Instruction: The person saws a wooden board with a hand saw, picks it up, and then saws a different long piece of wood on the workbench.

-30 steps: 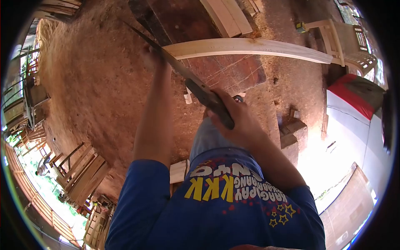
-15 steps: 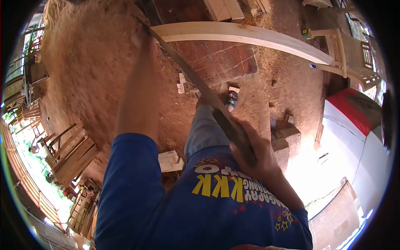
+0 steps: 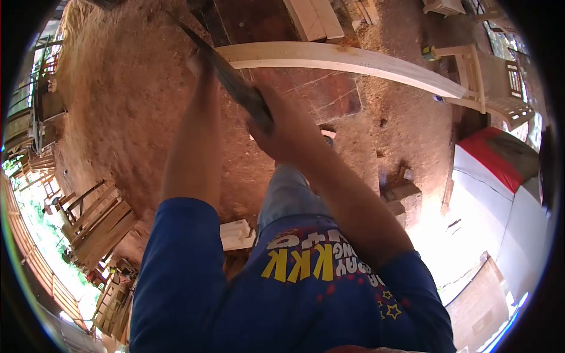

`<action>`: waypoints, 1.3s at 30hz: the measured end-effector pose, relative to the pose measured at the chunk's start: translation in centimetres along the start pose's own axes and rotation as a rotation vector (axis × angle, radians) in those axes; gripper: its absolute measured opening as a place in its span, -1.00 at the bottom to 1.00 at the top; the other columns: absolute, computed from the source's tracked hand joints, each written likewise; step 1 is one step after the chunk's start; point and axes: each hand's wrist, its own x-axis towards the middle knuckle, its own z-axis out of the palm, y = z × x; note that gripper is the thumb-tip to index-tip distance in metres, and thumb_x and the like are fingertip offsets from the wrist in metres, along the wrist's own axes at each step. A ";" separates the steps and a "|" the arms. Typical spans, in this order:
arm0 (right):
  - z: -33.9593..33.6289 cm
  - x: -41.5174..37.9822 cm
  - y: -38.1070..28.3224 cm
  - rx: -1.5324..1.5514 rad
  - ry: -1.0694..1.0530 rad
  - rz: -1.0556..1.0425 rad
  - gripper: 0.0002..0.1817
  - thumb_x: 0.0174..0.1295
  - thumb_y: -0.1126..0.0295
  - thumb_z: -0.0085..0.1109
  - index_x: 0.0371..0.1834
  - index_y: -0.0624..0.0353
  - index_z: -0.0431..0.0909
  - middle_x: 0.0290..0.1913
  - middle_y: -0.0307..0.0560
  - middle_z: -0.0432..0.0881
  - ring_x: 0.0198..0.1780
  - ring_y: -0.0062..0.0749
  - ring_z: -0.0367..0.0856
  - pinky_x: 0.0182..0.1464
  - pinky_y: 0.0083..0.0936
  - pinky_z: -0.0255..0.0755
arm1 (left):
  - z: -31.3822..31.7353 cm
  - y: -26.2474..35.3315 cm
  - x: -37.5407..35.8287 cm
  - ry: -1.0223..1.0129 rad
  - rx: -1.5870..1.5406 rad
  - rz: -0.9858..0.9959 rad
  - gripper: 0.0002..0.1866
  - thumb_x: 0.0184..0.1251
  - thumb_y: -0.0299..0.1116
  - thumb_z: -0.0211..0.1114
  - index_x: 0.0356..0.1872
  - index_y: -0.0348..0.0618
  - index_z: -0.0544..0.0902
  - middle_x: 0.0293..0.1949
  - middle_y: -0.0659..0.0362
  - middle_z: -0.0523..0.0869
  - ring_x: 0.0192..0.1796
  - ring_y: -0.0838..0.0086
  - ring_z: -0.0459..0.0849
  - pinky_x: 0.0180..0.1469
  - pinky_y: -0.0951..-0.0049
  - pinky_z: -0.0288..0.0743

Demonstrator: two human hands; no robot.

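My right hand point(image 3: 281, 126) is closed around the handle of a handsaw point(image 3: 220, 70). The blade slants up and left from that hand, crossing the left end of a long pale wooden beam point(image 3: 347, 57). At that same end is my left hand point(image 3: 203, 63), closed on the beam beside the blade; its fingers are partly hidden. The beam runs off to the right, showing a smooth top and a lighter side edge. My right forearm reaches across in front of my legs.
Pale boards point(image 3: 315, 20) lie beyond the beam. A wooden chair point(image 3: 485, 82) stands at the right, near a red and white covered object point(image 3: 500, 156). Stacked wood point(image 3: 100, 223) is at the left. Small wood pieces point(image 3: 237, 234) lie near my legs on the brown dirt floor point(image 3: 135, 106).
My right hand has pushed the handsaw away from my body, up and to the left, so the blade reaches farther past the beam. My left hand stays at the beam's end.
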 end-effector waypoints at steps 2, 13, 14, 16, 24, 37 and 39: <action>-2.7 -6.1 0.3 -0.003 -0.078 0.105 -0.34 0.33 0.28 0.29 0.48 0.13 0.31 -0.13 0.34 0.75 -0.09 0.30 0.77 -0.04 0.06 0.65 | 0.2 -0.5 0.7 0.003 -0.025 -0.002 -0.79 0.52 -0.45 0.12 -0.05 -0.23 0.71 -0.13 0.09 0.78 -0.12 0.29 0.75 -0.14 0.22 0.57; -4.4 -8.6 -0.4 -0.031 -0.075 0.139 -0.36 0.37 0.33 0.28 0.49 0.10 0.30 -0.14 0.32 0.74 -0.14 0.23 0.81 -0.09 0.01 0.70 | -1.1 -2.5 3.6 -0.100 0.299 0.200 -0.69 0.59 -0.36 0.13 0.17 -0.28 0.66 0.08 -0.01 0.76 0.00 0.26 0.76 -0.04 0.23 0.59; -2.5 -5.2 0.8 -0.029 -0.069 0.087 -0.39 0.36 0.31 0.29 0.46 0.05 0.34 -0.03 0.35 0.73 -0.08 0.26 0.79 -0.09 0.01 0.67 | -0.8 -2.3 3.4 -0.090 0.320 0.202 -0.68 0.60 -0.35 0.13 0.19 -0.29 0.66 0.08 -0.01 0.76 0.00 0.26 0.76 -0.04 0.23 0.59; 1.3 0.9 1.6 -0.006 0.095 -0.150 -0.40 0.34 0.28 0.31 0.42 0.09 0.35 -0.05 0.33 0.72 -0.06 0.33 0.75 -0.06 0.06 0.63 | -0.1 0.1 1.0 -0.015 0.219 0.006 -0.67 0.61 -0.34 0.15 0.20 -0.31 0.66 0.07 -0.01 0.77 0.01 0.25 0.76 -0.03 0.23 0.60; -4.7 -12.7 1.5 0.040 -0.068 0.166 -0.33 0.37 0.41 0.29 0.54 0.18 0.28 0.13 0.41 0.70 0.16 0.17 0.76 0.16 -0.08 0.64 | 0.6 1.9 -1.7 -0.064 0.127 -0.026 -0.63 0.63 -0.30 0.10 0.25 -0.33 0.60 0.15 -0.06 0.73 0.06 0.17 0.77 -0.07 0.13 0.65; 1.3 6.4 -0.6 0.007 -0.063 0.095 -0.43 0.33 0.29 0.32 0.39 0.15 0.46 -0.01 0.31 0.72 0.04 0.27 0.72 0.05 -0.01 0.60 | 1.1 3.0 -3.0 0.063 -0.021 -0.136 -0.64 0.58 -0.32 0.18 0.24 -0.28 0.65 0.18 -0.01 0.74 0.09 0.19 0.77 0.05 0.19 0.63; 1.1 5.1 -0.5 -0.023 -0.033 0.065 -0.43 0.33 0.29 0.30 0.40 0.15 0.44 -0.01 0.30 0.72 0.03 0.28 0.72 0.05 0.01 0.60 | 1.5 3.6 -3.9 0.080 -0.018 -0.132 -0.66 0.58 -0.34 0.18 0.23 -0.26 0.67 0.16 0.00 0.75 0.09 0.21 0.77 0.05 0.19 0.63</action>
